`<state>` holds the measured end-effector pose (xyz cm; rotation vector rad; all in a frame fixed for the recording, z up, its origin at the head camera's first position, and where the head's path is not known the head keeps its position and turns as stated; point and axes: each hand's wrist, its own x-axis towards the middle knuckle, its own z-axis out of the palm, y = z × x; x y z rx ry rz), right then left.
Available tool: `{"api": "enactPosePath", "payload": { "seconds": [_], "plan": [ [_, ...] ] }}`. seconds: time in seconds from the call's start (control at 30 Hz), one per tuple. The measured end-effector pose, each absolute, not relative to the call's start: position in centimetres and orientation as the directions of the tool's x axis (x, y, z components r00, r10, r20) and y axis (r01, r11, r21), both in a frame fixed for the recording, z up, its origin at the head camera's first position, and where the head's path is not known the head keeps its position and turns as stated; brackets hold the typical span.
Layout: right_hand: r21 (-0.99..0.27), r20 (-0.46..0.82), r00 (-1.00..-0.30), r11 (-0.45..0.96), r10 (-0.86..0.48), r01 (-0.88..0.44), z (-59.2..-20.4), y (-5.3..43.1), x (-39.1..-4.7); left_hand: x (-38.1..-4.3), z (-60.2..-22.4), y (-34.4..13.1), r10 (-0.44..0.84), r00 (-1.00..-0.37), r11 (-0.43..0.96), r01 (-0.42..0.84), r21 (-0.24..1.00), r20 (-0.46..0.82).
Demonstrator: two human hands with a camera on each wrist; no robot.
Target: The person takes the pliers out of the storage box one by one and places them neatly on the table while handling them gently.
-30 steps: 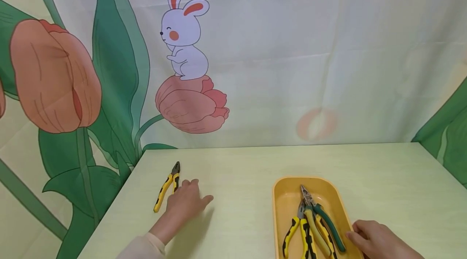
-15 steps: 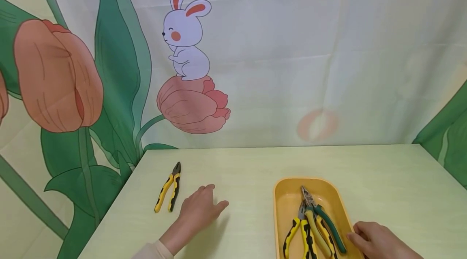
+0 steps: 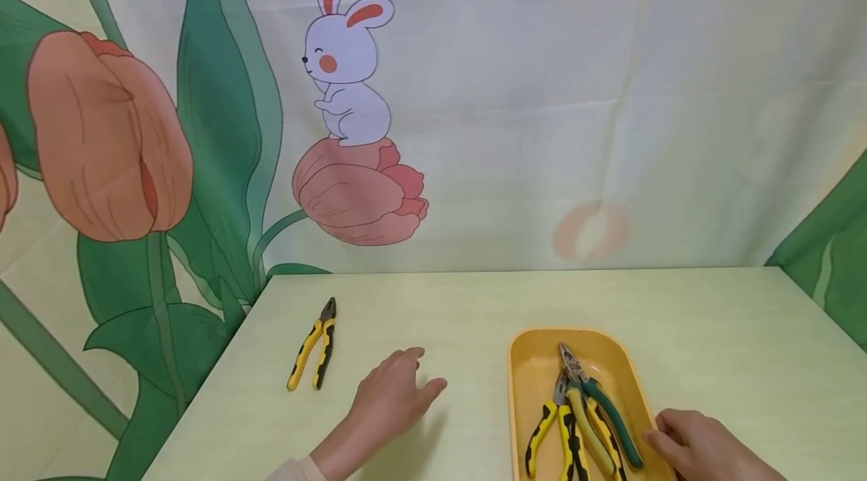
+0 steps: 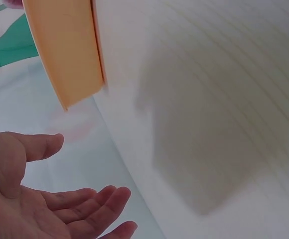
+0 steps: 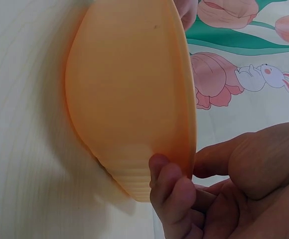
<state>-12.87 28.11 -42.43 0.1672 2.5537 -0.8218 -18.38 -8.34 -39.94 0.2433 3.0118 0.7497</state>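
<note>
My left hand (image 3: 393, 397) hovers over the table between the lone pliers and the tray. Its fingers are loosely bent with nothing in them, and in the left wrist view the palm (image 4: 40, 204) is bare. A pair of pliers (image 3: 306, 355) with yellow-and-black handles lies at the table's left, jaws pointing away. My right hand (image 3: 704, 443) pinches the right rim of a yellow plastic tray (image 3: 535, 360), thumb on top and fingers (image 5: 172, 191) against the outer wall. Inside the tray, green-handled pliers (image 3: 615, 421) lie over yellow-and-black-handled pliers (image 3: 542, 432); the overlap hides how many.
A pale wooden-patterned table (image 3: 433, 315) spans the view. Behind it hangs a cloth backdrop (image 3: 501, 127) printed with tulips and a rabbit. The tray's near end is cut off by the head view's lower edge.
My left hand has moved right, away from the lone pliers and towards the tray, uncovering their right handle. The right hand and the tray stay where they were.
</note>
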Motion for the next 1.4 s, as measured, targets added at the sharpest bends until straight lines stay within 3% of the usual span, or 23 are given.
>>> {"api": "enactPosePath", "payload": {
  "seconds": [0.53,0.93,1.4],
  "plan": [
    [-0.522,-0.453,-0.891,0.815,-0.018,0.249,-42.3,27.8,-12.8,-16.6,-38.4,-5.5,0.245,-0.969,0.804,0.225,0.551,0.039],
    [-0.523,-0.443,-0.896,0.821,-0.030,0.230,-41.8,27.7,-12.6,-15.5,-37.2,-3.3,0.296,-0.953,0.796,0.285,0.534,0.067],
    [-0.529,-0.433,-0.901,0.818,-0.031,0.227,-41.7,27.8,-12.4,-14.8,-36.6,-0.5,0.336,-0.941,0.764,0.286,0.578,0.021]
  ]
}}
